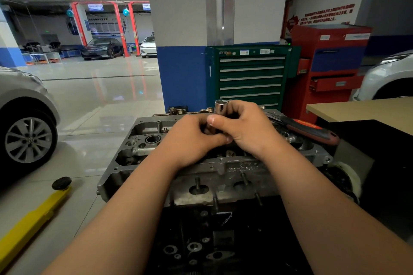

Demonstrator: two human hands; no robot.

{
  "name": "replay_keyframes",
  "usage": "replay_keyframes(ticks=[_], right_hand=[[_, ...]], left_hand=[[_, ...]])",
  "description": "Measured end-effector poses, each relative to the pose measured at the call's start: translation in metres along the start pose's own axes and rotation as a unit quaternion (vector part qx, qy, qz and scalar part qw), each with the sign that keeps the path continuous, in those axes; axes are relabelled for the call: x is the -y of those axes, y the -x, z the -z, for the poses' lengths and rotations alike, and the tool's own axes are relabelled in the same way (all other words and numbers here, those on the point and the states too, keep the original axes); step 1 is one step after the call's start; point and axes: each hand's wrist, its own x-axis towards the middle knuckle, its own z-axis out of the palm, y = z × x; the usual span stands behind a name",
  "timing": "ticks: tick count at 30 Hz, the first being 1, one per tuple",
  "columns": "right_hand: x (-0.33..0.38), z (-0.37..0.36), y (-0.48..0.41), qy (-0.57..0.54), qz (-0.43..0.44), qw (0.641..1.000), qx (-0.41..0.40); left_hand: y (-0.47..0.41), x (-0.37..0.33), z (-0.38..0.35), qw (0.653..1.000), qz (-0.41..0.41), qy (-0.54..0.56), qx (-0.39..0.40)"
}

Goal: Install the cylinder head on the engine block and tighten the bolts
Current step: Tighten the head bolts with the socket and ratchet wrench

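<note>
Cylinder head [223, 169] sat on the engine block [201, 241]; both grips pinched the socket [220, 106] above it, right hand [245, 129] high, left hand [190, 140] low. Best seat it square before any wrenching.

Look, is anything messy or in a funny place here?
The red tool cabinet has two drawers left pulled out, unlike the closed green cabinet beside it. A ratchet also lies loose on the far right of the cylinder head.
</note>
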Motion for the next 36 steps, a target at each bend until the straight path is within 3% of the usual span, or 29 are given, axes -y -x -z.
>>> replay_keyframes(ticks=[7,11,17,23,31,36], right_hand=[[0.0025,0.0009,0.0013,-0.049,-0.006,0.996,0.070],[0.0029,0.0020,0.0013,-0.003,0.021,0.999,0.033],[0.0026,-0.0002,0.0008,0.005,0.024,1.000,0.011],[0.0013,0.0013,0.0016,-0.048,0.018,0.996,0.070],[-0.0006,-0.0010,-0.0015,0.035,0.016,0.999,-0.029],[0.0017,0.0002,0.0002,-0.055,0.003,0.996,0.066]], left_hand=[[0.0022,0.0044,0.0040,0.999,0.007,0.028,0.014],[0.0020,0.0030,0.0047,0.999,-0.007,0.026,0.037],[-0.0013,0.0032,-0.0003,1.000,-0.002,-0.008,-0.008],[-0.0008,0.0077,0.0016,0.999,0.009,0.033,0.004],[0.0003,0.0038,0.0008,1.000,-0.012,0.000,0.004],[0.0004,0.0046,0.0007,1.000,0.003,0.006,-0.005]])
